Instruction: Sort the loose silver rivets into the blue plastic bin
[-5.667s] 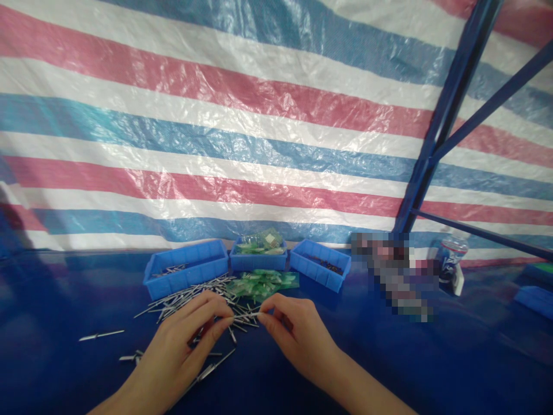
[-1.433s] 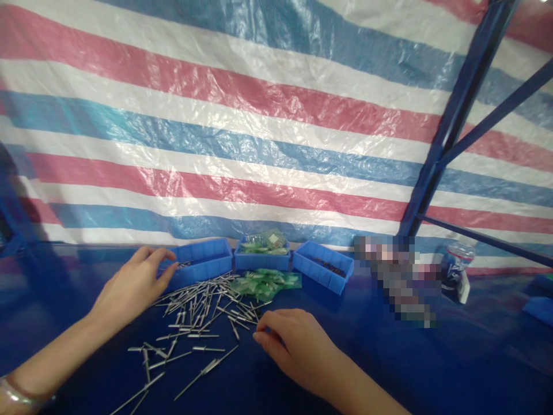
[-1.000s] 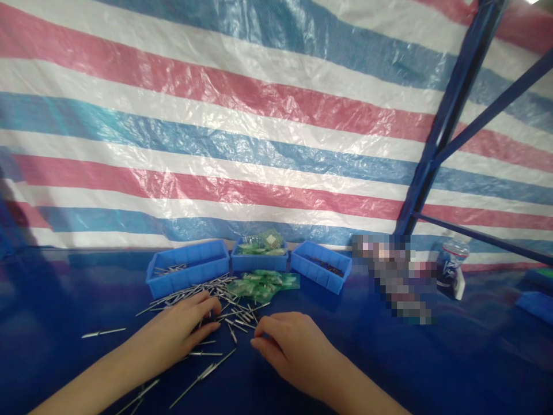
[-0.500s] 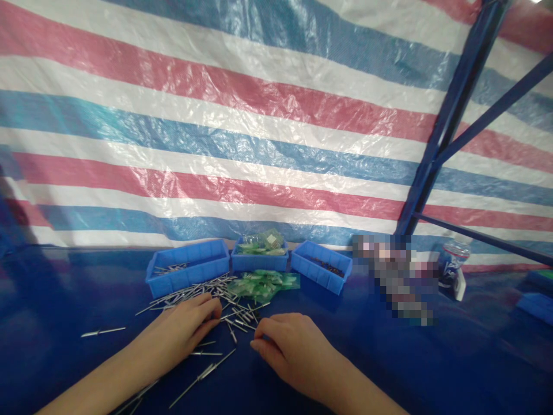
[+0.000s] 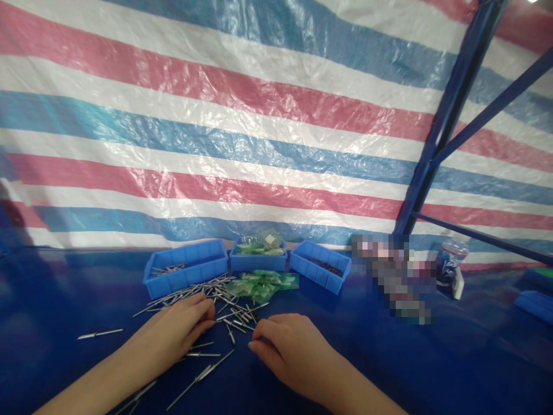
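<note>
My left hand (image 5: 188, 323) rests at the near edge of a pile of metal rivets (image 5: 211, 290), its fingers curled together; what they hold, if anything, is hidden. To the right, my right hand (image 5: 285, 351) has thumb and forefinger brought together beside the rivets' right end, and nothing can be made out between them. Small green plastic packets (image 5: 263, 284) lie just beyond the hands. Several loose rivets are on the blue table (image 5: 363, 363), one pair (image 5: 203, 373) between my forearms and a single one (image 5: 100, 333) at the far left.
Behind the pile stand three blue bins: the left bin (image 5: 185, 279) with some rivets, the middle bin (image 5: 258, 263) with green packets, the right bin (image 5: 317, 274) with small dark parts. A bottle (image 5: 450, 262) and a blurred patch lie to the right. A striped sheet (image 5: 216, 144) hangs behind.
The view has shifted very slightly. My left hand is a little farther left; my right hand keeps nearly the same place and pose.
</note>
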Action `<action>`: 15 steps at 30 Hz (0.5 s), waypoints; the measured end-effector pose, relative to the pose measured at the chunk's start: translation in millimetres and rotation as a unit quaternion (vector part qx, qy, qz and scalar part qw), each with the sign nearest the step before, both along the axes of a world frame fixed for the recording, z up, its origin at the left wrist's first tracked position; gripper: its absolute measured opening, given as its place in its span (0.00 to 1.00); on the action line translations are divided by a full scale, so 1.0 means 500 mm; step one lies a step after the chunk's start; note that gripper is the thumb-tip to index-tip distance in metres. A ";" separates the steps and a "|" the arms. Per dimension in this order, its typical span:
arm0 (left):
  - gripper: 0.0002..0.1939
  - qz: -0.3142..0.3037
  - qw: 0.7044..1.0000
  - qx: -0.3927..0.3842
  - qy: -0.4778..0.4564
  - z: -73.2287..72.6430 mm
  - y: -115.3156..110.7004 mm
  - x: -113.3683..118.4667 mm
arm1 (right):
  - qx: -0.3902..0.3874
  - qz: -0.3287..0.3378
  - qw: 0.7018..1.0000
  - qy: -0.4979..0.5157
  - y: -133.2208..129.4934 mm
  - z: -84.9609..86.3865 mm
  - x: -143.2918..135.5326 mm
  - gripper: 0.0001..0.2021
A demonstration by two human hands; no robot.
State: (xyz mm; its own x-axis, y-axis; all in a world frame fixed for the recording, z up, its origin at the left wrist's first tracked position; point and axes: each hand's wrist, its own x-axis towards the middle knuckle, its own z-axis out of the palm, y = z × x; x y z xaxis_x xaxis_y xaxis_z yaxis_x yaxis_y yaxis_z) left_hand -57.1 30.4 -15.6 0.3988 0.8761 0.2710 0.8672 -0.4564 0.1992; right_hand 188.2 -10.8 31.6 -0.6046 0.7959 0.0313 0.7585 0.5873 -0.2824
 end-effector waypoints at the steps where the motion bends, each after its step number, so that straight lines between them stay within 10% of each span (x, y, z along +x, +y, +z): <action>1: 0.12 -0.001 1.000 0.006 -0.001 0.000 -0.001 0.001 | 0.001 0.000 1.000 -0.001 0.000 0.000 0.000 0.11; 15: 0.19 -0.103 0.972 0.205 -0.061 0.054 -0.042 0.048 | 0.000 -0.035 0.999 0.025 0.002 0.000 -0.001 0.11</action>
